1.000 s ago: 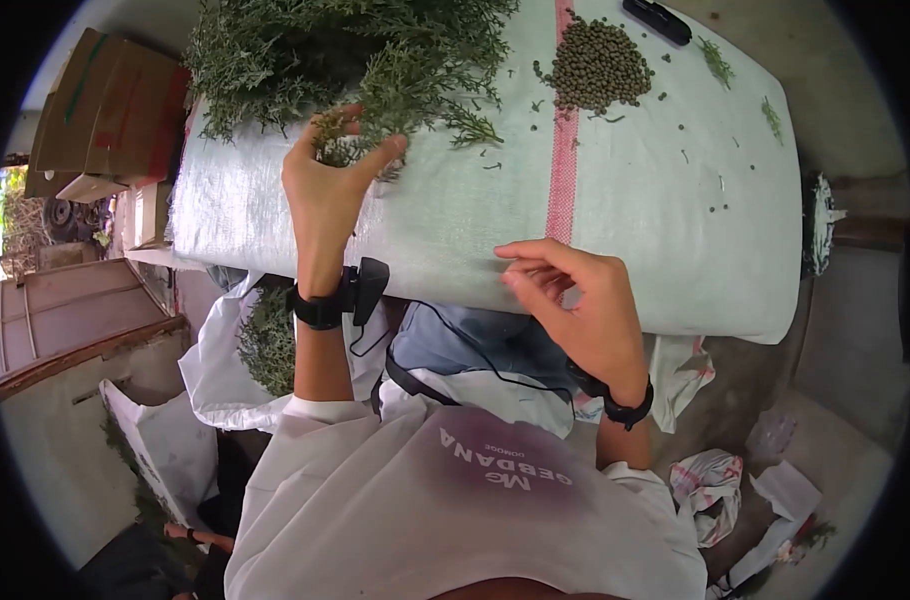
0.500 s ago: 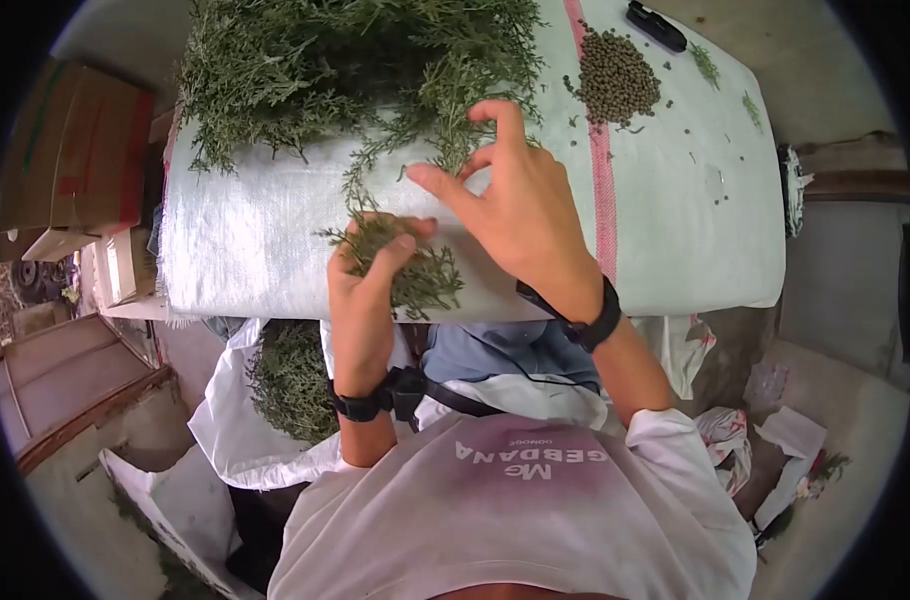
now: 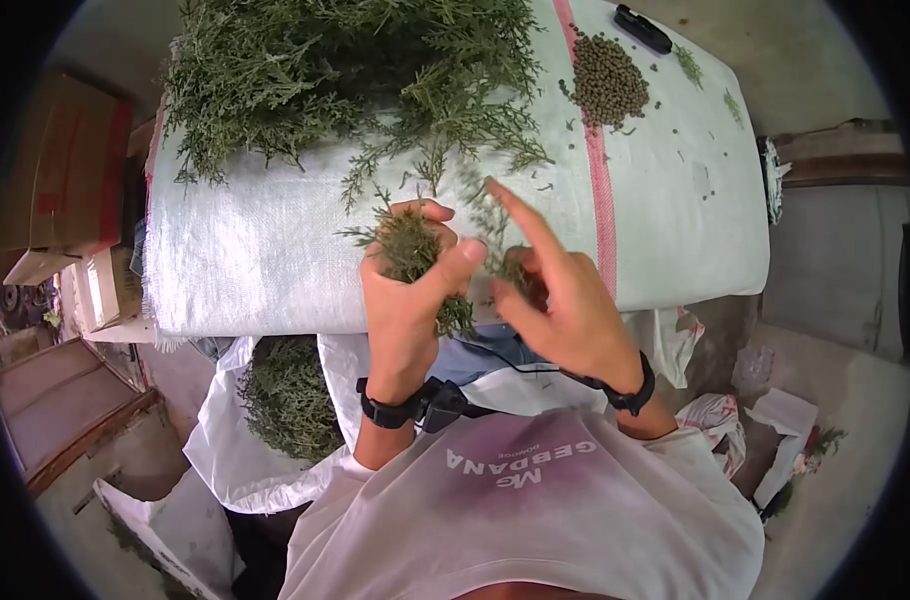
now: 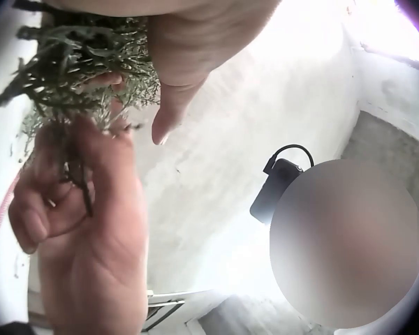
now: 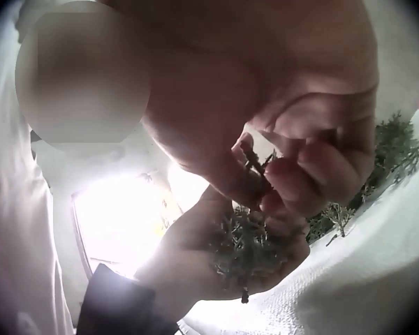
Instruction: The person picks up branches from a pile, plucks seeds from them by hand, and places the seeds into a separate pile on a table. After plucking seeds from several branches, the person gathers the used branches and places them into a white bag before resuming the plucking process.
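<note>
1 bunch of green sprigs (image 3: 412, 248) is gripped by the left hand (image 3: 405, 305), fingers curled round it, just over the table's (image 3: 265, 270) near edge. 1 loose sprig (image 3: 490, 215) is pinched by the right hand (image 3: 570, 315) right beside it, index finger stuck out. Further back, a big cuttings pile (image 3: 315, 70) and brown pellets (image 3: 607, 78) are spread.

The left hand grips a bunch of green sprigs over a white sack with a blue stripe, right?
Not quite: the head view shows the stripe is red, not blue. The left hand does grip a bunch of green sprigs over the white sack.
</note>
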The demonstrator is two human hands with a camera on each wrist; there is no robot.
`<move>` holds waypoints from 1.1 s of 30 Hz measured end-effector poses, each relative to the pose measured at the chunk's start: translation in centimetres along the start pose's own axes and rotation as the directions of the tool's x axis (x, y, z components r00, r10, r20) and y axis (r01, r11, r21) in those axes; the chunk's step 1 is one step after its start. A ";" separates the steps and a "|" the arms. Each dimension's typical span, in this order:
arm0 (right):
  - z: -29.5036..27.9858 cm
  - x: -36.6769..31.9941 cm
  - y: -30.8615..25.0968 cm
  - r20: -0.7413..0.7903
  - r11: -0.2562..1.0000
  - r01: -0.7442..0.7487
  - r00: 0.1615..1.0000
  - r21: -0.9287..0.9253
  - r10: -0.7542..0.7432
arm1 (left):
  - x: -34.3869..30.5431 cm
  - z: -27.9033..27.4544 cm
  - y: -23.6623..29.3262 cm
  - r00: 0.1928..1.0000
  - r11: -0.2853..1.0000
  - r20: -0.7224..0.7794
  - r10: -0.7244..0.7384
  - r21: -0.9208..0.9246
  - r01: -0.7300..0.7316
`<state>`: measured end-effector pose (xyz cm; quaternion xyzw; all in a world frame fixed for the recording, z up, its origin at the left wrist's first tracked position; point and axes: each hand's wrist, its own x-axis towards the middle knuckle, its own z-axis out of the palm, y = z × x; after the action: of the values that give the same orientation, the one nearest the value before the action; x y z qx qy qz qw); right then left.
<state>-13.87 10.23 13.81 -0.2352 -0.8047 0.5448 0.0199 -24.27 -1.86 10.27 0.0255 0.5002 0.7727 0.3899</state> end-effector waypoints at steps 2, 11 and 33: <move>0.7 -0.1 0.4 0.053 0.952 0.221 0.975 -0.210 -0.215 | -0.1 0.9 -0.6 0.992 0.995 -0.087 0.097 0.027 -0.094; -2.3 1.7 -0.2 0.322 0.796 0.471 0.874 -0.382 -0.363 | -0.9 0.1 -0.1 0.984 0.996 -0.172 -0.051 -0.082 0.038; -8.0 -0.5 6.3 -0.491 0.875 0.382 0.847 0.298 -0.203 | 0.4 7.5 -6.9 0.942 0.882 -0.183 0.282 0.436 -0.179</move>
<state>-8.84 18.81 11.63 -0.2166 -0.6824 0.6134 0.3334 -17.34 5.41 8.45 0.0730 0.6892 0.6876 0.2166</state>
